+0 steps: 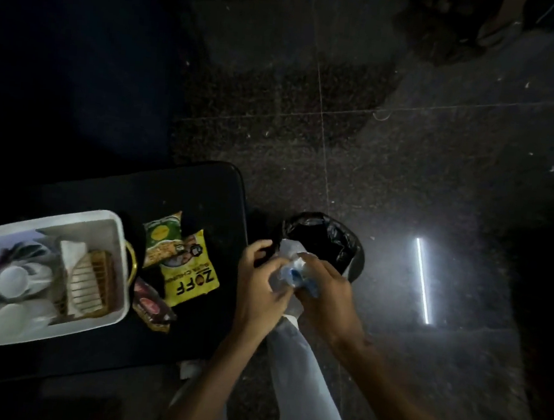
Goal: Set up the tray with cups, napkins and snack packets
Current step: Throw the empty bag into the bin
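- Fingers [259,246] of left hand [260,275] and right hand [323,291] are all curled in, both pinching one crumpled clear wrapper [287,254] with a blue bit in it. It's held between the two hands, just above the black-lined bin [330,239]. No spare finger on either side.
- Wrapper handling?
- My read: thin film, near weightless, soft, no shape of its own. Any pinch holds it. Looks like waste, not tray stock.
- Snack packets?
- Three on the black table [204,186], just beside the white tray [122,240], not in it. Green packet [162,236] and yellow packet [192,276] overlap; yellow looks to be on top. Dark packet [151,306] is nearest the person, at the tray wall. Touching or not, can't tell.
- Grip plan for those?
- Judgement: light, glossy film, slippery, puffed with air, contents probably crush. Take by the flat sealed end or a corner, thumb over, fingers under. Don't squeeze the belly. Lift yellow first.
- Tray contents?
- White cups [11,278] at the end away from the packets, several tilted. Napkins [82,280] in a holder at the end next to the packets. Room for packets looks tight; hard to judge in this light.
- Surroundings?
- Dark speckled floor [374,151], bright strip of reflected light [423,279] beyond the bin.
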### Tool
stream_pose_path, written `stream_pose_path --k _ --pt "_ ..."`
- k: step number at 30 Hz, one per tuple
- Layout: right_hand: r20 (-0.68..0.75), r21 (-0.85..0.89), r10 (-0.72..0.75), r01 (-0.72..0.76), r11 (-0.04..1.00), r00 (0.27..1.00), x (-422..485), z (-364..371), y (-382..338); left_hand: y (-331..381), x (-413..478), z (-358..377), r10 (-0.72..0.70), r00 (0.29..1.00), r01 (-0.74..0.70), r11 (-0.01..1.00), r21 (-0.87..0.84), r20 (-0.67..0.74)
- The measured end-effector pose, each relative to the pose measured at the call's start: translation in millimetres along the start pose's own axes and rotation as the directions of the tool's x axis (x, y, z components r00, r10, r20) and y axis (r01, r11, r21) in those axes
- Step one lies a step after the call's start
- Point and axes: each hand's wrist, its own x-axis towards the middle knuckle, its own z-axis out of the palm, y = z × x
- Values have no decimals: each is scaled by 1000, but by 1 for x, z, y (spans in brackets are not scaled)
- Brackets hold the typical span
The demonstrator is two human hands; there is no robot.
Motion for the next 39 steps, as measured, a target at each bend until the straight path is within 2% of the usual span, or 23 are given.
stream_pose_path --k 2,4,7,10,13,14,19,25,29,32,34,37,39 --pt "-35 -41 5 -7 999 999 18 14 34 -11 14 31 18 996 -8 995 99 -92" --pt "-54 -69 -7 3 998 999 36 32 67 -29 35 59 11 994 3 992 125 -108" --pt "-29 -155 -6 2 988 1000 64 56 121 -62 76 94 -26 999 21 988 155 33" --pt "95 -275 72 -44 961 993 85 84 172 -100 111 129 -55 985 12 968 252 165" --pt "80 -565 101 -38 824 992 100 101 208 -132 131 163 -86 973 18 955 297 216" --pt "61 -607 112 -52 793 992 103 106 216 -142 134 173 -105 969 31 950 311 224" --pt "95 -565 212 -123 816 973 109 126 244 -174 137 212 -144 941 29 936 350 306" --pt "146 -548 348 -217 808 926 104 131 247 -185 126 221 -206 858 21 929 369 470" --pt "115 -551 347 -231 802 931 93 129 230 -181 120 208 -224 828 -34 895 444 514" --pt "96 -541 325 -225 810 941 84 126 211 -170 114 191 -212 850 5 919 395 482" --pt "64 -496 293 -224 839 954 78 125 190 -157 105 174 -217 880 83 946 315 421" --pt "-57 -399 188 -195 896 981 67 123 149 -131 83 136 -200 934 159 975 155 297" --pt "-136 -335 95 -136 932 986 58 121 116 -115 61 103 -138 969 134 990 35 205"
